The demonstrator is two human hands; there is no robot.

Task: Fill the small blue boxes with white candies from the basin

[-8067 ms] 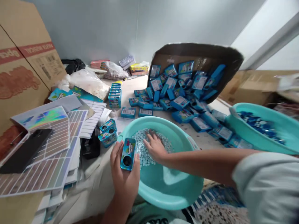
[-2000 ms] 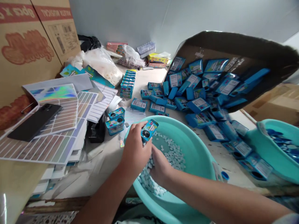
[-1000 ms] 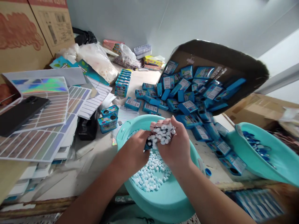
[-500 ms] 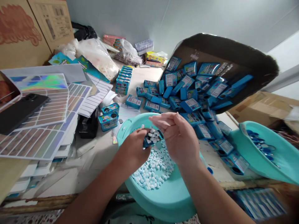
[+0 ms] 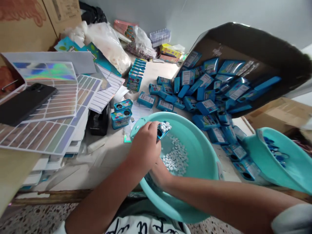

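White pellets point(image 5: 165, 126) top a tin point(image 5: 163, 134) over the basin point(image 5: 201, 149), presumably so spills fall back.
The left hand point(image 5: 146, 143) clasps it toward eleven o'clock; whether the right hand point(image 5: 160, 173), partly hidden, is closed I cannot tell.

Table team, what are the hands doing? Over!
Left hand gripping box, white pellets heaped on top. Right hand over tub, fingers hidden. Blocking the view: left hand.

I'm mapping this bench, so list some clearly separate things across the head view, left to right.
Black phone, black object, two small blue boxes, left hand, loose white pieces, teal basin at the right edge.
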